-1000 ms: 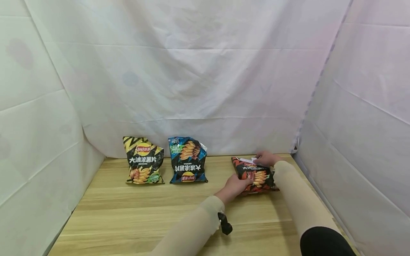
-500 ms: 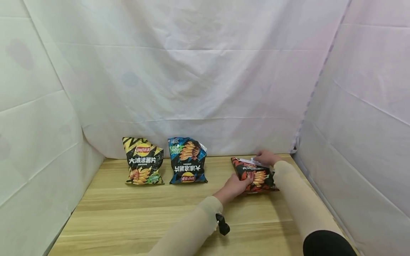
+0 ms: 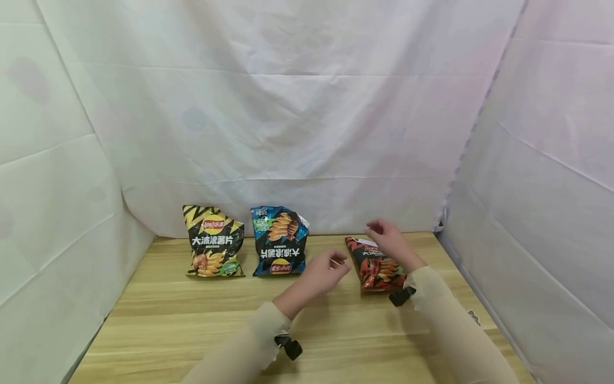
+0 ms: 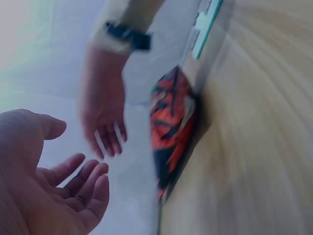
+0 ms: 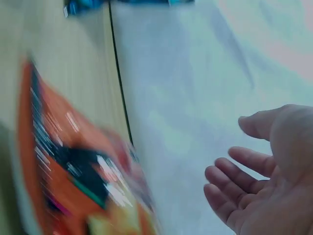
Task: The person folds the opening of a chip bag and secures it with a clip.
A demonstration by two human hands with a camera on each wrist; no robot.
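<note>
A red and black crinkled foil bag of crisps [image 3: 378, 265] is being left lying flat on the pale wooden table [image 3: 192, 325], near the right rear corner, and is being gripped by neither hand. The left hand [image 3: 322, 273] is being held just left of it, above the table, with fingers loosely spread and nothing held; the right hand [image 3: 389, 240] is being held over the bag's far end, fingers relaxed and open. Further left, a blue and black crisp bag [image 3: 280, 241] and a yellow and black crisp bag [image 3: 213, 241] are being propped against the white cloth backdrop [image 3: 297, 106], well apart from the hands. Nothing is being placed between the hands and the red bag.
</note>
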